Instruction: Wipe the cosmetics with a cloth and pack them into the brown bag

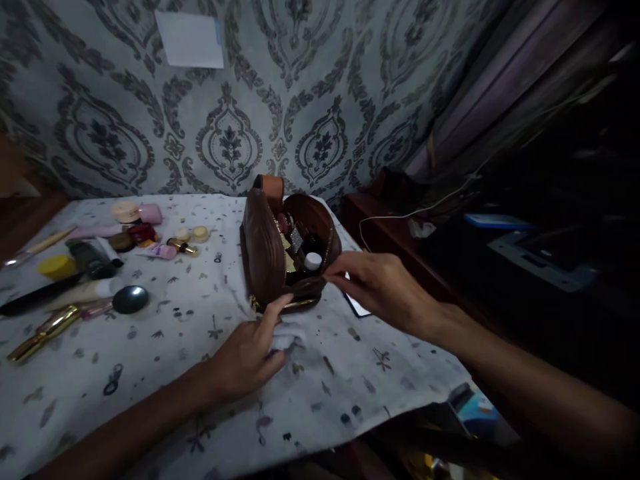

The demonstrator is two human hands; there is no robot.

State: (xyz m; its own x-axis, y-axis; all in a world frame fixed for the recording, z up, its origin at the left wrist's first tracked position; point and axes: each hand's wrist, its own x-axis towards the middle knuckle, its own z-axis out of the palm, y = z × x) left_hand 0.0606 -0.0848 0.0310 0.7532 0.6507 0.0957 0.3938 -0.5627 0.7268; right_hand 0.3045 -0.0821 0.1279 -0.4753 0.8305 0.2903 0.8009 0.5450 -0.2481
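Note:
A brown quilted cosmetic bag (263, 247) stands unzipped on the table, its mouth facing right. Inside it are a white-capped jar (313, 261), a glittery silver item (296, 239) and other dark, partly hidden pieces. My right hand (383, 287) is closed in a pinch at the bag's right rim, near the zipper edge. At the bag's lower front, my left hand (250, 353) touches the edge with its index finger stretched out. A crumpled white cloth (289, 335) shows between its thumb and index finger; the other fingers are curled and mostly hidden.
Cosmetics lie on the left, among them a black round brush (130, 299), a gold tube (45, 333), a yellow cap (57, 267) and a pink tube (159, 251). A phone-like slab (357, 305) lies partly under my right hand. A white cable (415, 212) runs behind it.

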